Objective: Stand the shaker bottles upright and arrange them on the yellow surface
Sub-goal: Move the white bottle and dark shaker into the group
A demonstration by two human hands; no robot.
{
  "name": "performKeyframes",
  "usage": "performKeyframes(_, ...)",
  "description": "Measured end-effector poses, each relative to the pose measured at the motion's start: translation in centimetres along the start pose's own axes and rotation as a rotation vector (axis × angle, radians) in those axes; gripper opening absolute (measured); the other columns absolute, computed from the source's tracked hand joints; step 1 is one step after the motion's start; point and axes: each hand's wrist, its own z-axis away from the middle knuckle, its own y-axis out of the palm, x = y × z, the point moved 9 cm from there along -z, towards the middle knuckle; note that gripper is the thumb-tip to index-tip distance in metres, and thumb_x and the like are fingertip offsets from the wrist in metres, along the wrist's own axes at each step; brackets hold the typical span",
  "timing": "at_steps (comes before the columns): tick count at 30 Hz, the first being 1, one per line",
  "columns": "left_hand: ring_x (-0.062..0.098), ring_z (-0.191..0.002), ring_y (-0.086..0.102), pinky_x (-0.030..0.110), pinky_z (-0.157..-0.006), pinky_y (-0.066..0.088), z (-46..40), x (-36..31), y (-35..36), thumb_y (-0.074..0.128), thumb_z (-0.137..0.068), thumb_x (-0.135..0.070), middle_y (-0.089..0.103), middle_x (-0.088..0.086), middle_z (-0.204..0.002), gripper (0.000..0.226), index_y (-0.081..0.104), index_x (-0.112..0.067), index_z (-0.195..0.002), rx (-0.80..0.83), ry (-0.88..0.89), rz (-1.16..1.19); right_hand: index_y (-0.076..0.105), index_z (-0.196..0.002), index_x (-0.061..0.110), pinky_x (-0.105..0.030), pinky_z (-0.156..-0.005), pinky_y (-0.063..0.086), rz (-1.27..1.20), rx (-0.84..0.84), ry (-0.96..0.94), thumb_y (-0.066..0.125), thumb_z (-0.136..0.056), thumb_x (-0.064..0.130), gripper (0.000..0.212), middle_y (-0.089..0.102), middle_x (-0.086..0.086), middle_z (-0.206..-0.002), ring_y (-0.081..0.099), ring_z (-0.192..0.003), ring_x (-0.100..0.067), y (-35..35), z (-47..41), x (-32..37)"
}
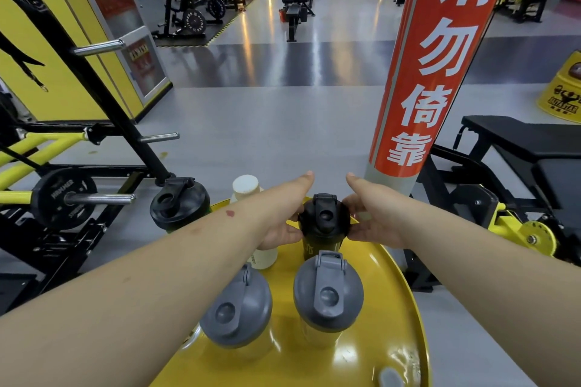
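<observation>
- Two grey-lidded shakers point(235, 308) point(328, 294) stand upright, nearest, on the yellow surface point(386, 308).
- Left hand point(279, 229) and right hand point(374, 223) fingers clasp the black-lidded shaker point(323, 223) between them.

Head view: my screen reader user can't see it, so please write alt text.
Both bare hands, left hand and right hand, grip a black-lidded dark shaker bottle standing upright on a round yellow tabletop in a gym. Two grey-lidded clear shaker bottles stand nearer; a white bottle and another black-lidded shaker stand left.
</observation>
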Motion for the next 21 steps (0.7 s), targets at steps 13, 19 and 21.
performKeyframes(13,0.039,-0.146,0.035,0.045,-0.114,0.040,0.9,0.3,0.1,0.050,-0.092,-0.066,0.025,0.014,-0.165,0.090,0.025,-0.011,-0.158,-0.004,0.013,0.019,0.039,-0.154,0.002,-0.055,-0.114,0.041,-0.029,-0.014,-0.015,0.039,-0.101,0.062,0.081,0.038,-0.015,-0.163,0.044,-0.141,-0.045,-0.6,0.0,-0.6)
performKeyframes(19,0.042,-0.134,0.049,0.047,-0.109,0.046,3.8,0.1,-1.5,0.052,-0.093,-0.062,0.045,0.023,-0.147,0.079,0.047,0.000,-0.141,0.017,0.056,-0.045,0.041,-0.153,0.004,-0.055,-0.111,0.045,-0.045,-0.109,-0.048,0.044,-0.100,0.061,0.078,0.044,-0.014,-0.159,0.048,-0.138,-0.044,-1.8,1.9,-0.9)
performKeyframes(21,0.041,-0.128,0.055,0.047,-0.107,0.048,5.0,0.3,-1.9,0.053,-0.092,-0.063,0.052,0.023,-0.138,0.075,0.054,0.001,-0.133,0.015,0.072,-0.091,0.042,-0.153,0.003,-0.053,-0.109,0.047,-0.015,-0.116,-0.046,0.043,-0.099,0.063,0.080,0.044,-0.013,-0.159,0.050,-0.136,-0.045,-1.9,3.2,-1.2)
